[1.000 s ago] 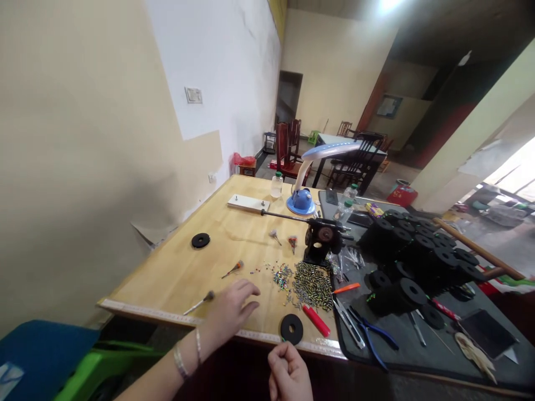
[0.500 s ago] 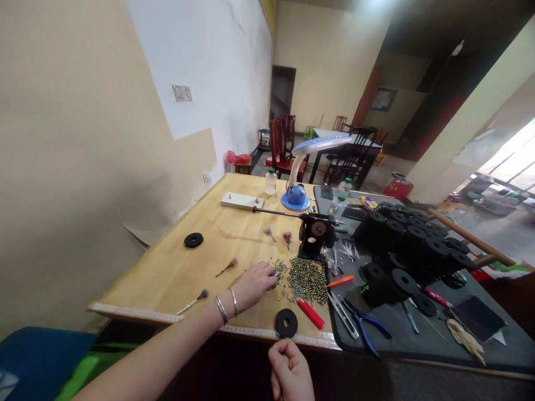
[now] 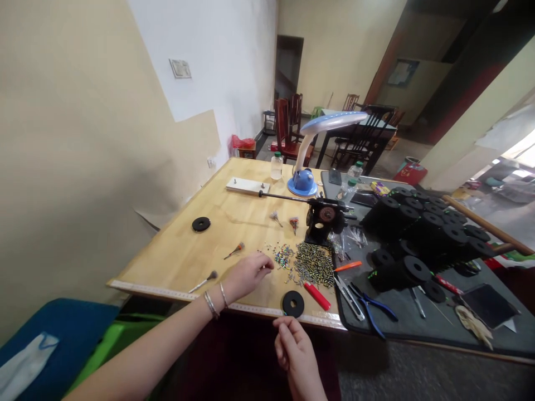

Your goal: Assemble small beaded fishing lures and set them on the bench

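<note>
My left hand (image 3: 247, 273) reaches over the wooden table (image 3: 184, 256), fingers pinched together at the edge of a scatter of small shiny beads (image 3: 283, 258); what it pinches is too small to make out. My right hand (image 3: 295, 348) hovers below the table's front edge, thumb and fingers pinched, just under a black disc (image 3: 293, 303). A heap of dark tube beads (image 3: 314, 265) lies right of the left hand. A red lighter (image 3: 316, 296) rests beside the disc.
A black hand-crank winder (image 3: 325, 217) with a long rod stands mid-table, a blue desk lamp (image 3: 307, 179) behind it. Stacked black spools (image 3: 422, 234), blue pliers (image 3: 374, 312) and scissors (image 3: 348, 294) lie on a dark mat to the right. Small brushes (image 3: 202, 282) and another black disc (image 3: 201, 224) sit left.
My left hand moved forward from the table's front toward the beads and closed into a pinch. My right hand stayed pinched below the table edge. The view shifted slightly.
</note>
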The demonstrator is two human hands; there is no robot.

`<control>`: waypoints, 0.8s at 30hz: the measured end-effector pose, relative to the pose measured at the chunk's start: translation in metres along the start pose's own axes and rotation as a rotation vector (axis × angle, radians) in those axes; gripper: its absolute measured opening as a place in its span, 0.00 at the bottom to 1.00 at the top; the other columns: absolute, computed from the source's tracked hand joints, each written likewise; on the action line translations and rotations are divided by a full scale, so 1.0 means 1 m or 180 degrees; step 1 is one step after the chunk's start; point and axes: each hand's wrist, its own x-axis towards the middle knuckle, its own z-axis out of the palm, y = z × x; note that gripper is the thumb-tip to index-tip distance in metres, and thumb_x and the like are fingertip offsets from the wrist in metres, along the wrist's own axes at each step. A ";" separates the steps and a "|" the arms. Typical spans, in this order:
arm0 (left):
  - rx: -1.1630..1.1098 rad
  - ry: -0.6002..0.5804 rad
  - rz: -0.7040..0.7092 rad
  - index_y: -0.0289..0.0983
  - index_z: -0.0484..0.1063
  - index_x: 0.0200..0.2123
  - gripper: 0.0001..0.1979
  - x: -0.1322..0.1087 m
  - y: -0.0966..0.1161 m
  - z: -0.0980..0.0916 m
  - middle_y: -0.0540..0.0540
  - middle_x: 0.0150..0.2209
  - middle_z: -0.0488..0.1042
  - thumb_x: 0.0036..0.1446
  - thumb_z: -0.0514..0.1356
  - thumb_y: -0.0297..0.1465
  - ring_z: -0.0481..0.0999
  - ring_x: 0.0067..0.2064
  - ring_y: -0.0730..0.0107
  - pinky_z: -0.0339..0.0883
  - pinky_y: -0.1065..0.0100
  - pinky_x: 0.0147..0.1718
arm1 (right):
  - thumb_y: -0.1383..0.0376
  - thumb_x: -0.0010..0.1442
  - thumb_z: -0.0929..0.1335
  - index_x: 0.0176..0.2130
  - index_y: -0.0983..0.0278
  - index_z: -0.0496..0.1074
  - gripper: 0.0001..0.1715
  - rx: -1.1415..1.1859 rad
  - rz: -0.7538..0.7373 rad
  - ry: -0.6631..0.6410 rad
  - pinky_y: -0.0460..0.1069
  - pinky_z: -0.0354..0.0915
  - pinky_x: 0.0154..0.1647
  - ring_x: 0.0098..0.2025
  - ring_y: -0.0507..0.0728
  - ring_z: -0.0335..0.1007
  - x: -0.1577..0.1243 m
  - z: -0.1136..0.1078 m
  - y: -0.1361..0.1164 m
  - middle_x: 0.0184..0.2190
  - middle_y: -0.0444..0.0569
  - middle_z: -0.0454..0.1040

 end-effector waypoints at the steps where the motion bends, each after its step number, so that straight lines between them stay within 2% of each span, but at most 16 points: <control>1: -0.0104 0.0028 -0.0065 0.37 0.72 0.33 0.06 -0.004 0.002 -0.003 0.47 0.33 0.76 0.59 0.55 0.26 0.73 0.38 0.67 0.67 0.67 0.40 | 0.42 0.50 0.69 0.35 0.66 0.69 0.30 0.0052 0.0000 -0.0003 0.42 0.39 0.17 0.16 0.45 0.43 -0.001 0.001 -0.001 0.14 0.35 0.58; 5: -0.0446 0.0038 -0.0318 0.36 0.72 0.33 0.07 -0.023 0.012 -0.010 0.48 0.32 0.78 0.59 0.55 0.28 0.75 0.35 0.69 0.68 0.70 0.35 | 0.46 0.54 0.67 0.38 0.67 0.70 0.26 0.0373 0.0033 -0.0110 0.43 0.46 0.20 0.19 0.48 0.51 -0.004 0.005 -0.007 0.18 0.39 0.64; 11: -0.0921 -0.0068 -0.0754 0.36 0.73 0.32 0.06 -0.040 0.021 -0.013 0.49 0.29 0.76 0.56 0.56 0.29 0.73 0.31 0.70 0.66 0.70 0.33 | 0.58 0.48 0.69 0.36 0.66 0.68 0.17 0.0629 0.0188 -0.0163 0.44 0.51 0.23 0.20 0.49 0.57 -0.004 0.010 -0.011 0.20 0.42 0.69; 15: -0.1145 -0.0273 -0.0658 0.36 0.72 0.32 0.05 -0.051 0.032 -0.013 0.50 0.29 0.75 0.55 0.57 0.28 0.71 0.32 0.70 0.65 0.71 0.32 | 0.59 0.49 0.68 0.35 0.66 0.67 0.15 0.0624 0.0222 -0.0176 0.44 0.51 0.23 0.20 0.49 0.58 -0.001 0.010 -0.010 0.21 0.42 0.71; 18: -0.1277 -0.0475 -0.0363 0.38 0.71 0.35 0.07 -0.061 0.044 -0.012 0.49 0.33 0.74 0.53 0.56 0.24 0.71 0.35 0.70 0.65 0.70 0.35 | 0.60 0.49 0.67 0.35 0.66 0.68 0.14 0.0587 0.0218 -0.0202 0.44 0.51 0.23 0.20 0.49 0.58 -0.001 0.011 -0.009 0.21 0.42 0.70; 21: -0.1113 -0.0587 -0.0053 0.39 0.71 0.38 0.10 -0.069 0.050 -0.008 0.48 0.39 0.72 0.51 0.59 0.23 0.71 0.41 0.67 0.65 0.67 0.42 | 0.60 0.49 0.67 0.36 0.67 0.68 0.14 0.0587 0.0232 -0.0239 0.44 0.52 0.24 0.21 0.49 0.59 -0.002 0.012 -0.009 0.21 0.42 0.70; 24: -0.0742 -0.0587 -0.0068 0.39 0.71 0.35 0.04 -0.071 0.048 -0.002 0.47 0.39 0.72 0.55 0.59 0.26 0.69 0.43 0.65 0.64 0.64 0.44 | 0.59 0.50 0.67 0.32 0.66 0.68 0.12 0.0503 0.0256 -0.0254 0.43 0.52 0.23 0.20 0.48 0.59 0.000 0.011 -0.005 0.20 0.42 0.70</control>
